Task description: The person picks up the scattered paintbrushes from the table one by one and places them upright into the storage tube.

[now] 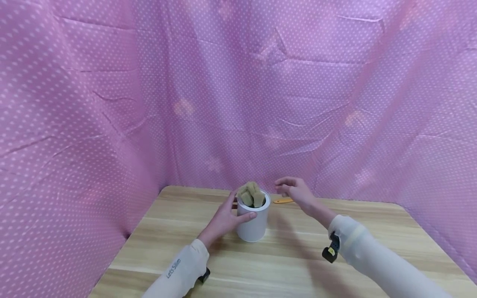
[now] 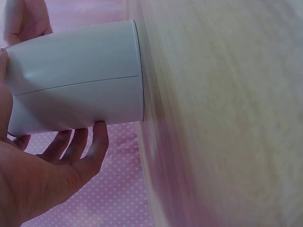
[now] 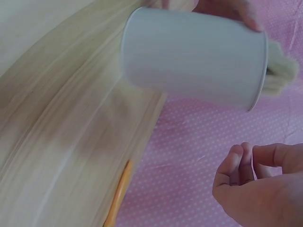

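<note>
A white cylindrical can (image 1: 252,227) stands upright on the table, its rim facing up. My left hand (image 1: 225,218) holds it near the top, thumb across the front and fingers round the far side; the left wrist view shows those fingertips (image 2: 100,130) against the wall. A folded tan cloth-like bundle (image 1: 252,193) sticks up out of the can's mouth. To the right of the can my right hand (image 1: 297,192) hovers with nothing in it, fingers loosely bent and the thumb near the fingertips. In the right wrist view it is apart from the can.
An orange handle-like piece (image 1: 284,200) lies by the back edge of the wooden table (image 1: 179,231), below my right hand. Pink dotted cloth (image 1: 242,91) hangs behind the table and along its sides.
</note>
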A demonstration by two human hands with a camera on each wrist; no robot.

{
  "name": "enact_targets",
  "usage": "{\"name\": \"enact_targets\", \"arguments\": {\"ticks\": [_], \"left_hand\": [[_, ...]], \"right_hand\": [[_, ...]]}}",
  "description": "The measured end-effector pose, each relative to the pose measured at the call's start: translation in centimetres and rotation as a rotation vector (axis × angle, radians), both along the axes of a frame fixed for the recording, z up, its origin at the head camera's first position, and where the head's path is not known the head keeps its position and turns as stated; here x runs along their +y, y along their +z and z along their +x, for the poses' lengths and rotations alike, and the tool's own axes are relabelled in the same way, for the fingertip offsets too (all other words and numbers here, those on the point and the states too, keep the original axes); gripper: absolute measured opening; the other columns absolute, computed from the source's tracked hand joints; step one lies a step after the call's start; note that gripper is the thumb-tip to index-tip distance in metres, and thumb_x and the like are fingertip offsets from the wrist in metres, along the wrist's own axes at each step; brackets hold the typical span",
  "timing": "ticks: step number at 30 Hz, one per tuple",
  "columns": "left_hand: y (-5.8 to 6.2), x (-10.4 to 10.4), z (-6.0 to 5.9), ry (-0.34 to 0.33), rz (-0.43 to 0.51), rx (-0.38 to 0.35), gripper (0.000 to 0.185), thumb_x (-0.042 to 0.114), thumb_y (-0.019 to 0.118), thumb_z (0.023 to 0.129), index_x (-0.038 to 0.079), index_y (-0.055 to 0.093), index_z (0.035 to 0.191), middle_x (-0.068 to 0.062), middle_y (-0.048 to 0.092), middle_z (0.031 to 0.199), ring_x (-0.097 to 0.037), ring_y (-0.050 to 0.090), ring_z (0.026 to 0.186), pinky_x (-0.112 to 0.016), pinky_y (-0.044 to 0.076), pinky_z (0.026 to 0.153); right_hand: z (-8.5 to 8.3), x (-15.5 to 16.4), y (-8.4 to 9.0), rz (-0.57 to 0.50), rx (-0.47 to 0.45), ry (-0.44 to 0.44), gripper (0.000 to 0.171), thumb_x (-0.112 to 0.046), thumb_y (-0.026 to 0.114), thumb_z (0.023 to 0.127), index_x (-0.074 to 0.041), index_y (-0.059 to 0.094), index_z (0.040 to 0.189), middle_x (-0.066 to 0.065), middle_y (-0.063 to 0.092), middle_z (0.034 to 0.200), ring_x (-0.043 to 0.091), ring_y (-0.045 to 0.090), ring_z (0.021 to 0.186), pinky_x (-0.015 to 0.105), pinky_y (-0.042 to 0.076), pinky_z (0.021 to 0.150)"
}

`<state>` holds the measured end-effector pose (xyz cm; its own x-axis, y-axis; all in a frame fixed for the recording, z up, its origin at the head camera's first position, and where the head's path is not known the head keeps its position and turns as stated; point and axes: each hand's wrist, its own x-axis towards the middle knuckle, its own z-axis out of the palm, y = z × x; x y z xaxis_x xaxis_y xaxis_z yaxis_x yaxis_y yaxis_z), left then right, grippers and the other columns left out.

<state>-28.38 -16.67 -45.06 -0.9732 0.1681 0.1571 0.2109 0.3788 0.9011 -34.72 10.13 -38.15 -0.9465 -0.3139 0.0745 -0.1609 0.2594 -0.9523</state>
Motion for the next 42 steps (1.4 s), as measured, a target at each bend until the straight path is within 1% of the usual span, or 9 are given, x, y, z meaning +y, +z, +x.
{"name": "enact_targets", "arguments": {"ticks": [5, 10, 14, 18, 22, 25, 28, 35, 42], "left_hand": [[0.1, 0.0, 0.3, 0.004, 0.009, -0.003, 0.1, 0.059, 0.083, 0.078, 0.041, 0.026, 0.158, -0.007, 0.05, 0.144, -0.031, 0.05, 0.127, -0.058, 0.045, 0.102], [0.1, 0.0, 0.4, 0.0, 0.002, 0.01, 0.097, 0.057, 0.083, 0.079, 0.043, 0.028, 0.157, -0.006, 0.052, 0.141, -0.03, 0.051, 0.126, -0.057, 0.046, 0.1], [-0.1, -0.1, 0.4, -0.001, -0.002, 0.015, 0.096, 0.058, 0.083, 0.079, 0.045, 0.028, 0.156, -0.005, 0.052, 0.141, -0.03, 0.051, 0.126, -0.056, 0.047, 0.099], [-0.2, -0.2, 0.3, 0.007, -0.011, 0.01, 0.097, 0.059, 0.083, 0.079, 0.046, 0.027, 0.157, -0.004, 0.052, 0.141, -0.029, 0.05, 0.127, -0.057, 0.046, 0.1], [-0.1, -0.1, 0.3, 0.014, -0.021, 0.014, 0.098, 0.06, 0.082, 0.079, 0.045, 0.026, 0.157, -0.006, 0.052, 0.14, -0.028, 0.05, 0.127, -0.057, 0.046, 0.1], [-0.1, 0.0, 0.5, 0.012, -0.022, 0.014, 0.098, 0.06, 0.082, 0.079, 0.044, 0.026, 0.157, -0.006, 0.052, 0.14, -0.028, 0.051, 0.126, -0.056, 0.046, 0.101], [-0.1, 0.0, 0.6, 0.007, -0.023, 0.015, 0.098, 0.059, 0.082, 0.079, 0.044, 0.026, 0.157, -0.006, 0.052, 0.14, -0.029, 0.051, 0.127, -0.056, 0.046, 0.101], [0.0, 0.2, 0.4, -0.002, -0.005, 0.015, 0.097, 0.059, 0.083, 0.078, 0.046, 0.027, 0.156, -0.006, 0.053, 0.14, -0.03, 0.052, 0.126, -0.057, 0.047, 0.099], [0.0, -0.1, 0.2, 0.002, -0.019, 0.005, 0.099, 0.062, 0.083, 0.077, 0.045, 0.026, 0.157, -0.005, 0.052, 0.141, -0.029, 0.051, 0.126, -0.057, 0.047, 0.1]], "right_hand": [[-0.7, 1.0, -1.2, -0.006, -0.028, 0.016, 0.024, 0.001, 0.056, 0.098, 0.011, 0.062, 0.119, 0.013, 0.07, 0.103, 0.038, 0.063, 0.102, 0.031, 0.055, 0.078], [-1.3, 2.1, -3.1, 0.091, -0.043, 0.023, 0.026, -0.001, 0.054, 0.1, 0.013, 0.06, 0.122, 0.013, 0.067, 0.097, 0.041, 0.062, 0.098, 0.04, 0.057, 0.081], [-1.9, 2.4, -5.7, 0.311, 0.057, 0.024, 0.027, -0.003, 0.058, 0.097, 0.014, 0.062, 0.118, 0.014, 0.067, 0.096, 0.037, 0.064, 0.091, 0.044, 0.057, 0.079], [-2.6, 2.0, -7.7, 0.529, 0.267, -0.025, 0.026, -0.007, 0.064, 0.094, 0.01, 0.065, 0.112, 0.019, 0.068, 0.102, 0.035, 0.064, 0.094, 0.047, 0.056, 0.08], [-2.8, 1.6, -8.9, 0.711, 0.454, -0.057, 0.032, -0.017, 0.067, 0.096, 0.008, 0.062, 0.116, 0.024, 0.061, 0.114, 0.045, 0.059, 0.104, 0.059, 0.049, 0.09], [-2.8, 1.2, -9.6, 0.868, 0.506, -0.042, 0.041, -0.029, 0.064, 0.1, 0.003, 0.061, 0.126, 0.024, 0.055, 0.121, 0.049, 0.054, 0.11, 0.065, 0.042, 0.093], [-2.6, 0.9, -9.9, 0.963, 0.46, -0.007, 0.044, -0.038, 0.057, 0.104, -0.006, 0.062, 0.133, 0.023, 0.052, 0.125, 0.049, 0.051, 0.115, 0.067, 0.04, 0.094], [-1.8, 1.3, -9.4, 0.895, 0.416, 0.023, 0.03, -0.034, 0.057, 0.105, -0.009, 0.071, 0.113, 0.014, 0.057, 0.11, 0.037, 0.056, 0.101, 0.059, 0.046, 0.089], [1.4, 2.8, -8.7, 0.809, 0.519, 0.105, 0.02, -0.022, 0.067, 0.1, -0.007, 0.067, 0.087, 0.007, 0.055, 0.092, 0.022, 0.053, 0.082, 0.043, 0.052, 0.074]]}}
